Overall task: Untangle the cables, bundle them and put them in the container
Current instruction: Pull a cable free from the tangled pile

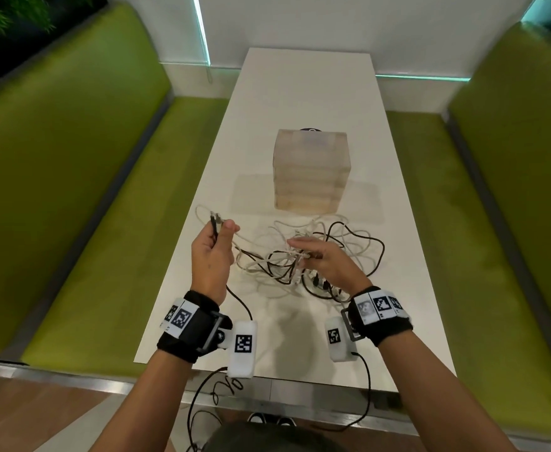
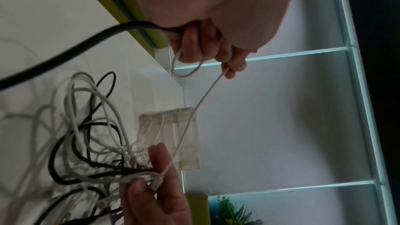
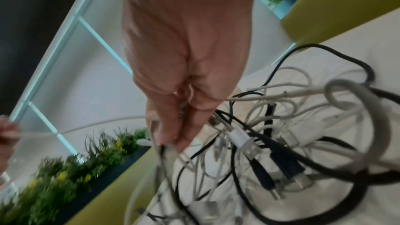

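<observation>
A tangle of white and black cables (image 1: pixel 303 262) lies on the white table (image 1: pixel 306 89), just in front of a translucent box container (image 1: pixel 311 171). My left hand (image 1: pixel 222 230) is raised at the tangle's left side. Its curled fingers (image 2: pixel 199 45) grip a black cable (image 2: pixel 65 47) and a white cable (image 2: pixel 194 109) near their plug ends. That white cable runs taut to my right hand (image 1: pixel 300 254), which pinches a bunch of strands (image 2: pixel 134 177) in the middle of the tangle. Loose black and white plugs (image 3: pixel 255 153) hang under the right hand (image 3: pixel 171 136).
Green benches (image 1: pixel 82 177) flank the table on both sides. A dark round object (image 1: pixel 310 129) peeks out behind the container. Black sensor leads (image 1: pixel 202 396) dangle from my wristbands over the table's near edge. A white wall with lit strips stands at the far end.
</observation>
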Motion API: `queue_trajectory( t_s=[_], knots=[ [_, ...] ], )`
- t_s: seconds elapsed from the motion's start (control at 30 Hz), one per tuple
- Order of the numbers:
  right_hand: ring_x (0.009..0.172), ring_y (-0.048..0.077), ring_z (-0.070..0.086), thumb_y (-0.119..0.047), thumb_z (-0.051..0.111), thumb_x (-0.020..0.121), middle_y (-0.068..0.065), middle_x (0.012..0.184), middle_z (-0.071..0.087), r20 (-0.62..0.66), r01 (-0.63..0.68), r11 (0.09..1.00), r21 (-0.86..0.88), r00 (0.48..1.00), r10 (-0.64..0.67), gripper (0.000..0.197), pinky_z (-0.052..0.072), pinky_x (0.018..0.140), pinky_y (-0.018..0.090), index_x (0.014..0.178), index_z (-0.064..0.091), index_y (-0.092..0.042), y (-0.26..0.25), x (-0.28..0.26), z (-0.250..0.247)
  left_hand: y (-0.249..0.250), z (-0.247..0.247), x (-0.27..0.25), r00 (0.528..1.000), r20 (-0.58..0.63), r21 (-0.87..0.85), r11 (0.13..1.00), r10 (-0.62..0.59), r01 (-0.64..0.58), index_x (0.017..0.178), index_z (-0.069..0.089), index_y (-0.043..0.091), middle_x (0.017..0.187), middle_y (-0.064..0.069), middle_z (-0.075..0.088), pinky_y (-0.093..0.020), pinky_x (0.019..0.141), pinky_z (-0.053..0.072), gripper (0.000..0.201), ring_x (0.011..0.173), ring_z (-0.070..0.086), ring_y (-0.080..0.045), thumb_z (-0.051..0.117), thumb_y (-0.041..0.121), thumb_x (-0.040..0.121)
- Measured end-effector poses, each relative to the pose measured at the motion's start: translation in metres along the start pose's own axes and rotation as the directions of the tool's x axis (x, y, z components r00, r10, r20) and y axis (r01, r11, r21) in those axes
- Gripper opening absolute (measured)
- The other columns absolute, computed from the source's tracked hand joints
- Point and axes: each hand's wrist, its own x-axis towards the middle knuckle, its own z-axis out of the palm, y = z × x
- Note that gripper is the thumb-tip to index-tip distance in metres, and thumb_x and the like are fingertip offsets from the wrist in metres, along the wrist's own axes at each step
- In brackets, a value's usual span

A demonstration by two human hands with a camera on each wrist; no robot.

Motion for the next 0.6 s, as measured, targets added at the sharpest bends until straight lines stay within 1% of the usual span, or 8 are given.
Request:
queue_trajectory(
  t_s=[0.07, 0.1, 0.17, 0.2, 0.27, 0.33, 0.47, 0.6],
  knots=[
    [0.134, 0.005, 0.036, 0.013, 0.059, 0.081, -0.005, 0.138, 0.048, -0.017, -0.031, 0.998, -0.048, 0.999, 0.03, 0.056, 0.028, 0.103, 0.005, 0.129, 0.058, -0.017, 0.003, -0.002, -0.003, 0.003, -0.004, 0.001, 1.0, -0.011, -0.051, 0.999, -0.002, 0.001, 0.079, 0.056, 0.013, 0.045, 0.017, 0.03, -0.016, 0.043, 0.023, 0.023, 0.042, 0.021, -0.003, 0.048, 0.021, 0.1],
    [0.135, 0.007, 0.035, 0.013, 0.059, 0.08, -0.005, 0.14, 0.046, -0.047, -0.05, 0.997, -0.056, 0.998, 0.048, 0.058, 0.03, 0.104, 0.007, 0.129, 0.059, -0.019, 0.005, -0.003, -0.003, 0.005, -0.006, 0.001, 1.0, -0.006, -0.065, 0.998, -0.003, 0.002, 0.079, 0.056, 0.013, 0.046, 0.017, 0.028, -0.016, 0.043, 0.023, 0.024, 0.042, 0.02, -0.003, 0.048, 0.022, 0.099],
    [0.128, 0.018, 0.048, 0.012, 0.063, 0.078, -0.004, 0.144, 0.043, -0.104, -0.103, 0.994, -0.045, 0.99, 0.098, 0.058, 0.047, 0.101, 0.032, 0.126, 0.061, -0.021, 0.003, -0.004, -0.003, 0.01, -0.009, 0.002, 0.999, 0.038, -0.054, 0.999, -0.002, 0.004, 0.079, 0.057, 0.012, 0.047, 0.015, 0.026, -0.017, 0.043, 0.022, 0.024, 0.042, 0.02, -0.004, 0.049, 0.022, 0.099],
    [0.119, 0.022, 0.055, 0.011, 0.065, 0.078, -0.006, 0.147, 0.04, -0.092, -0.134, 0.99, -0.04, 0.987, 0.13, 0.059, 0.055, 0.088, 0.04, 0.126, 0.061, -0.021, -0.001, -0.006, -0.002, 0.011, -0.01, 0.001, 0.997, 0.078, -0.039, 0.999, -0.007, 0.01, 0.079, 0.057, 0.012, 0.048, 0.015, 0.027, -0.017, 0.043, 0.022, 0.024, 0.043, 0.02, -0.004, 0.049, 0.021, 0.099],
    [0.094, 0.021, 0.065, 0.008, 0.067, 0.078, -0.012, 0.149, 0.034, -0.009, -0.176, 0.976, -0.13, 0.984, 0.177, 0.063, 0.06, 0.064, 0.034, 0.13, 0.058, -0.026, -0.012, -0.008, -0.001, 0.012, -0.01, -0.005, 0.983, 0.184, -0.003, 1.0, -0.023, 0.024, 0.078, 0.058, 0.011, 0.048, 0.015, 0.027, -0.017, 0.043, 0.021, 0.023, 0.043, 0.02, -0.004, 0.049, 0.019, 0.098],
    [0.072, 0.016, 0.065, 0.004, 0.066, 0.08, -0.01, 0.149, 0.037, 0.073, -0.212, 0.936, -0.28, 0.968, 0.241, 0.067, 0.055, 0.055, 0.022, 0.134, 0.052, -0.033, -0.026, -0.014, -0.005, 0.011, -0.01, -0.012, 0.956, 0.289, 0.04, 0.999, -0.046, 0.036, 0.077, 0.059, 0.011, 0.048, 0.015, 0.027, -0.017, 0.043, 0.021, 0.024, 0.043, 0.02, -0.004, 0.05, 0.019, 0.097],
    [0.07, 0.015, 0.067, -0.007, 0.068, 0.083, -0.002, 0.14, 0.049, 0.079, -0.193, 0.917, -0.348, 0.969, 0.234, 0.068, 0.056, 0.066, 0.025, 0.138, 0.043, -0.039, -0.06, -0.033, -0.016, 0.003, -0.012, -0.022, 0.895, 0.436, 0.143, 0.989, -0.094, 0.035, 0.07, 0.065, 0.019, 0.05, 0.011, 0.028, -0.019, 0.044, 0.02, 0.026, 0.044, 0.02, -0.008, 0.057, 0.03, 0.092],
    [0.113, 0.0, 0.056, -0.024, 0.074, 0.081, -0.023, 0.146, 0.038, 0.19, 0.039, 0.999, 0.007, 0.981, -0.04, 0.079, 0.047, 0.096, 0.02, 0.141, 0.03, -0.051, -0.096, -0.049, -0.015, 0.003, -0.014, -0.029, 0.778, 0.604, 0.257, 0.966, -0.171, 0.012, 0.07, 0.068, 0.025, 0.052, 0.005, 0.026, -0.024, 0.046, 0.019, 0.027, 0.047, 0.02, -0.012, 0.057, 0.037, 0.091]
  ],
)
